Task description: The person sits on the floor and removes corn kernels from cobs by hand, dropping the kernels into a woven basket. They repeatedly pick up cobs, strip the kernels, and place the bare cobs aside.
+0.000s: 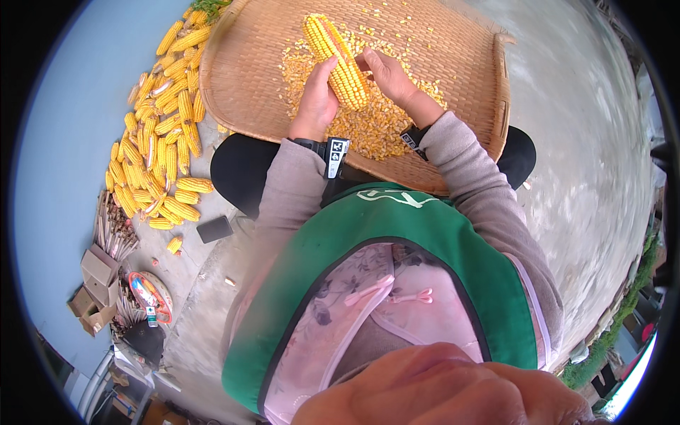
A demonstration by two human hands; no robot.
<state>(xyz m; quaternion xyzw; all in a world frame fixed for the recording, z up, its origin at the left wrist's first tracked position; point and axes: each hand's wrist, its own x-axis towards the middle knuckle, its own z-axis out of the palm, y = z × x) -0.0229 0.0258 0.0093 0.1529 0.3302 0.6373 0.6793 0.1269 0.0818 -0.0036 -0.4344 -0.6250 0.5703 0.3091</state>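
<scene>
My left hand (319,101) holds an ear of yellow corn (348,79), thumb along its near side. A bare reddish strip, stripped of kernels, runs lengthwise along the upper part of the ear. My right hand (390,79) is at the ear's right side, thumb raised and fingers curled; the fingertips are partly hidden, so whether they grip it is unclear. Below both hands, loose corn kernels (372,135) lie heaped in a wide woven bamboo winnowing tray (249,79). The tray's near edge rests by my legs.
Left of the tray, many ears of corn (164,127) are piled against a pale blue wall (69,143). A dark phone (214,229) lies on the concrete floor (579,159). Farther back are bundled sticks (114,228), cardboard boxes (98,281) and a red-rimmed basin (164,297).
</scene>
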